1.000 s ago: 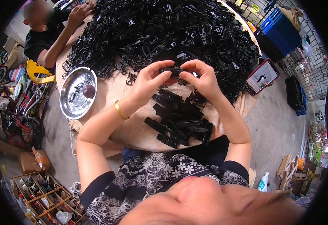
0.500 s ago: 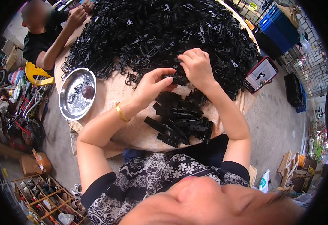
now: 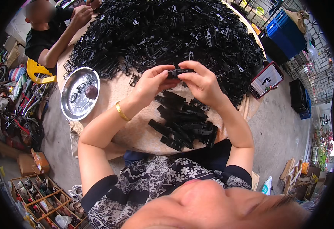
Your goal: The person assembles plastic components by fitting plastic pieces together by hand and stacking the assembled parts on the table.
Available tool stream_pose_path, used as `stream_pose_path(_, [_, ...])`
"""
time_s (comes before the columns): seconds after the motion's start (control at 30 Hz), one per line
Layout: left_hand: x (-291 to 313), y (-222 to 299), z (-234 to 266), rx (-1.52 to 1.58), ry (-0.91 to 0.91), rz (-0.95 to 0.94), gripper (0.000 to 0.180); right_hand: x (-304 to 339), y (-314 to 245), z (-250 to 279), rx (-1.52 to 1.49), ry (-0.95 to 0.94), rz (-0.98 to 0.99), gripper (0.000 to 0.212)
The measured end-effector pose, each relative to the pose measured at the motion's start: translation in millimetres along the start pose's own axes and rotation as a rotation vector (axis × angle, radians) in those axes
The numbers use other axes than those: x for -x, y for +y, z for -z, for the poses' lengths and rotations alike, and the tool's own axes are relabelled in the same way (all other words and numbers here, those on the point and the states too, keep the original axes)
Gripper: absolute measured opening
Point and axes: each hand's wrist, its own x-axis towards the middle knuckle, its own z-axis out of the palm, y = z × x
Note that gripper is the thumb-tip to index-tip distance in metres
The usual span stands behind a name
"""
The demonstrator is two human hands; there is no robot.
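Note:
My left hand (image 3: 151, 83) and my right hand (image 3: 205, 84) meet over the near edge of a large heap of small black plastic parts (image 3: 163, 34). Between their fingertips is a slim black plastic piece (image 3: 178, 71), pinched at its left end by the left hand and at its right end by the right. Its finer details are too small to make out. Just below my hands, a smaller group of longer black pieces (image 3: 186, 122) lies on the cloth-covered round table (image 3: 136, 131).
A round metal tray (image 3: 64, 101) with a dark round object and a few black parts sits at the left. A phone (image 3: 266, 81) leans at the table's right edge. Across the far left, a co-worker's hands (image 3: 82, 16) work by the heap. A yellow plastic seat (image 3: 37, 72) stands below.
My right hand has come down from the heap's edge to the piece in my left hand, and its fingers now pinch the piece's right end. The left hand has barely moved.

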Motion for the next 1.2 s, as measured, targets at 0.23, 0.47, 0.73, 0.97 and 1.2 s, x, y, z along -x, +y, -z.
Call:
stream_pose_path(0.23, [2, -2, -11, -0.153, 0.086, -0.043, 0.033, 3, 1, 0, 0.201, -0.058, 0.203, 0.024])
stream_pose_path(0.47, [2, -5, -6, -0.313, 0.036, -0.152, 0.037, 5, -8, -8, 0.104, 0.03, 0.143, 0.035])
stream_pose_path(0.73, [6, 7, -11, -0.273, -0.033, -0.299, 0.046, 6, 5, -5, -0.409, -0.002, -0.309, 0.036])
stream_pose_path(0.97, [11, 20, -13, -0.36, -0.144, -0.257, 0.049, 4, 3, 7, -0.627, -0.053, -0.469, 0.028])
stream_pose_path(1.2, [15, 21, -15, -0.574, -0.555, -0.263, 0.027, 3, 16, 28, -0.411, 0.005, -0.37, 0.027])
